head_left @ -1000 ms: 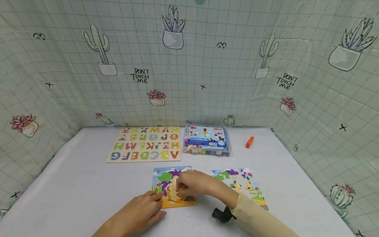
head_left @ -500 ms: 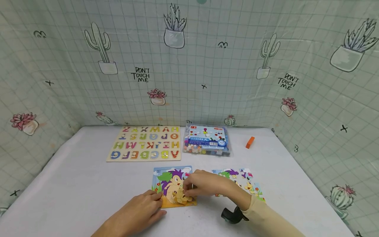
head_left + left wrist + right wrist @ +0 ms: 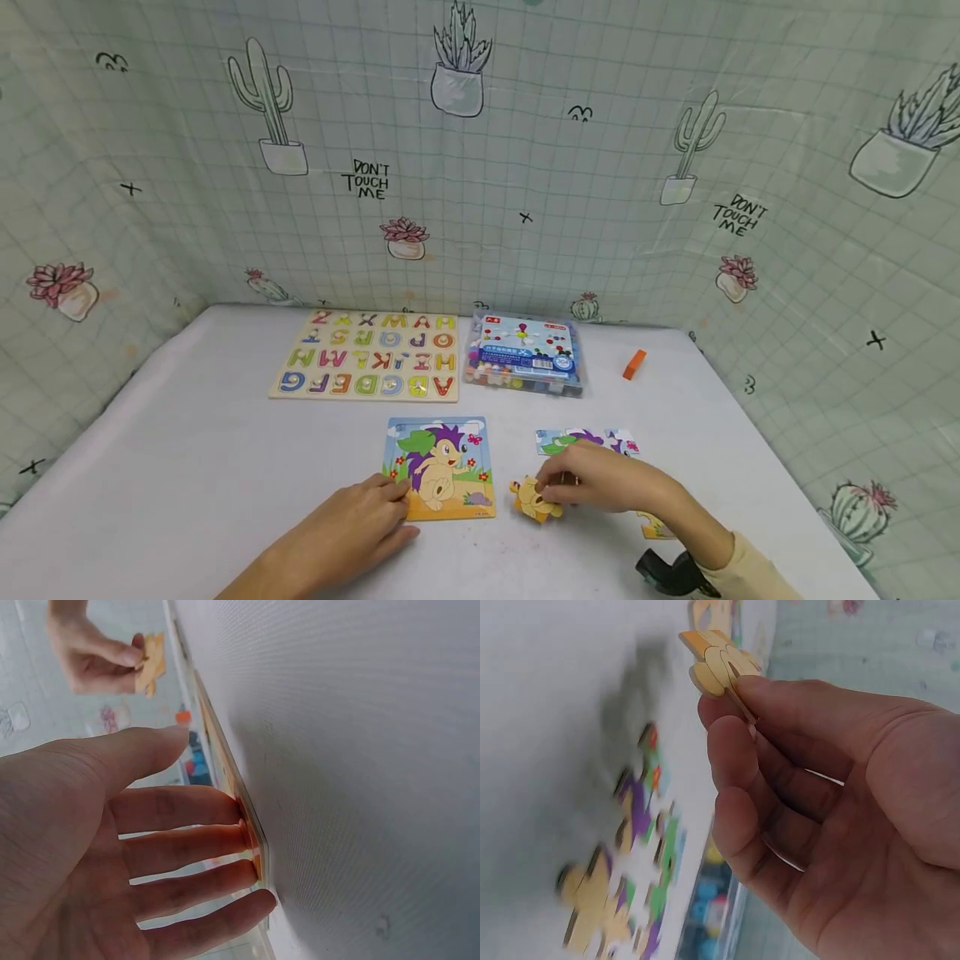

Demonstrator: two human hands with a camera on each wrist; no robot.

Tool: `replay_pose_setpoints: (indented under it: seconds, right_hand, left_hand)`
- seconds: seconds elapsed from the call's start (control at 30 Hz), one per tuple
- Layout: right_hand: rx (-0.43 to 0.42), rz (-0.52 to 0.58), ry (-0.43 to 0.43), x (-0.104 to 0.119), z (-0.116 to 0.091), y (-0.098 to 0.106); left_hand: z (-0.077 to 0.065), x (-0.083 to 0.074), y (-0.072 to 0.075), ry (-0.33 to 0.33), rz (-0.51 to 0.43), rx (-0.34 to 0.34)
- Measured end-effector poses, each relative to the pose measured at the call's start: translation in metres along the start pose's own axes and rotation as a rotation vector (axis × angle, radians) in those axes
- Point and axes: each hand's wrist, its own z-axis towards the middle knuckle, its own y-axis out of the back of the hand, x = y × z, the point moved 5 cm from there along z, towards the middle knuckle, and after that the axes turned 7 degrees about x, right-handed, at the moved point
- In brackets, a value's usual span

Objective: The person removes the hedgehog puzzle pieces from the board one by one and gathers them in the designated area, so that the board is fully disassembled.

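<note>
My right hand [image 3: 607,479] pinches a cream-and-orange jigsaw piece [image 3: 532,504] between thumb and fingers, to the right of the puzzle board. In the right wrist view the piece [image 3: 724,664] is held above the white table. My left hand [image 3: 348,529] lies at the lower left of the hedgehog puzzle board [image 3: 453,482]. Its straight fingers [image 3: 187,844] touch the board's edge in the left wrist view. Loose jigsaw pieces [image 3: 551,440] lie on the table behind the right hand, which partly hides them; the right wrist view shows several more pieces [image 3: 592,900].
A wooden alphabet board [image 3: 378,400] lies at the back left. Beside it is a clear plastic box [image 3: 522,354] of small colourful parts. An orange block [image 3: 634,364] sits at the back right. Patterned cloth [image 3: 480,167] encloses the table [image 3: 187,467].
The right hand has moved right, off the hedgehog board, carrying the jigsaw piece with it. The whole hedgehog picture is now uncovered. The left hand has stayed at the board's edge.
</note>
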Motion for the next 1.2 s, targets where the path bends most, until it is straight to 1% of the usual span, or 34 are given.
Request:
replay_pose_setpoints:
  seconds: [0.07,0.23,0.43,0.67,0.77,1.03,1.2]
  right_hand:
    - [-0.014,0.035,-0.008,-0.009,-0.011,0.001]
    - [-0.044,0.101,0.011,-0.025,-0.035,0.002]
    - [-0.059,0.137,0.021,-0.039,-0.050,0.002]
    - [-0.073,0.117,0.038,-0.051,-0.056,-0.001]
    - [-0.071,0.115,0.029,-0.055,-0.057,-0.003]
    - [-0.082,0.085,-0.048,-0.060,-0.052,-0.006]
    - [-0.118,0.068,-0.114,-0.065,-0.051,-0.009]
  left_hand:
    - [0.000,0.001,0.000,0.001,-0.001,0.005]
    - [0.001,0.002,0.000,0.011,-0.007,0.013]
    - [0.001,0.001,0.002,0.007,-0.008,0.007]
    - [0.001,0.001,0.000,0.005,-0.013,0.014]
    - [0.001,0.001,0.000,0.009,-0.011,0.016]
    - [0.001,-0.001,-0.001,0.026,-0.009,0.028]
    - [0.001,0.000,-0.001,0.005,-0.002,0.008]
